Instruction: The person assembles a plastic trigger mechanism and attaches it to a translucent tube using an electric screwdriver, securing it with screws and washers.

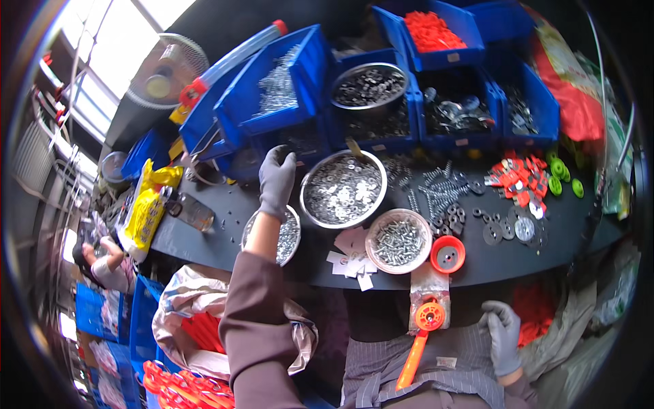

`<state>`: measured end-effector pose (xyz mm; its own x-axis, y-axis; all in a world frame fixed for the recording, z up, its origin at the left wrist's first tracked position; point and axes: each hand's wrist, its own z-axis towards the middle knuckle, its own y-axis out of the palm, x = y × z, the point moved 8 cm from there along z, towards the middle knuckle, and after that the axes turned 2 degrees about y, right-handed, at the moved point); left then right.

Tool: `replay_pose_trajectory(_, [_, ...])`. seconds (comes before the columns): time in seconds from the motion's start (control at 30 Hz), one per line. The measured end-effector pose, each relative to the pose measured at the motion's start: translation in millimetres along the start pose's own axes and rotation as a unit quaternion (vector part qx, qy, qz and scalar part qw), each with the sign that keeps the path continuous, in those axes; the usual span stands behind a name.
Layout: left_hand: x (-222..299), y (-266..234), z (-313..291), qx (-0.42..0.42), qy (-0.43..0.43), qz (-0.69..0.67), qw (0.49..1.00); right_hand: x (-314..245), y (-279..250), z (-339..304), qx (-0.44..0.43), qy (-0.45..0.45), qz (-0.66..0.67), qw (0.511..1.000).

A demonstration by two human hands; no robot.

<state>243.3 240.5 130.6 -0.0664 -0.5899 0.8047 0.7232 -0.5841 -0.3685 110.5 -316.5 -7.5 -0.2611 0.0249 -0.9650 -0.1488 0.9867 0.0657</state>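
Observation:
My left hand [276,183], in a grey glove, reaches up over a bowl of small metal parts [289,237] toward the blue bins. Its thumb stands apart from the bent fingers, and I see nothing between them. Low at the right, my right hand [503,337], gloved alike, rests by the striped apron [422,361]; its fingers are loosely bent and apart, with nothing visible in them. Between my hands, an orange handle with a round spoked wheel [429,316] lies on my lap, over a clear plastic bag [430,283]. Neither hand touches it.
Blue bins [272,119] of metal and red parts line the table's back. Nearer stand a bowl of washers [343,189], a bowl of screws [398,242] and a red cup [447,254]. Springs [443,194] and red clips [521,180] lie right; a bottle [191,211] stands left.

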Motion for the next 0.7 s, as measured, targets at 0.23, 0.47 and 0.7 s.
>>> replay_pose_trajectory(0.23, [139.2, 118.5, -117.7, -0.331, 0.323, 0.234, 0.855, -115.4, 105.3, 44.1, -0.071, -0.460, -0.368, 0.805])
replay_pose_trajectory(0.47, [123.2, 238.2, -139.4, -0.430, 0.313, 0.413, 0.740, -73.3, 90.6, 71.7, -0.039, -0.443, -0.342, 0.828])
replay_pose_trajectory(0.7, [113.3, 243.0, -131.1, -0.462, 0.272, 0.438, 0.722, -80.4, 74.4, 66.0, 0.053, -0.482, -0.298, 0.822])
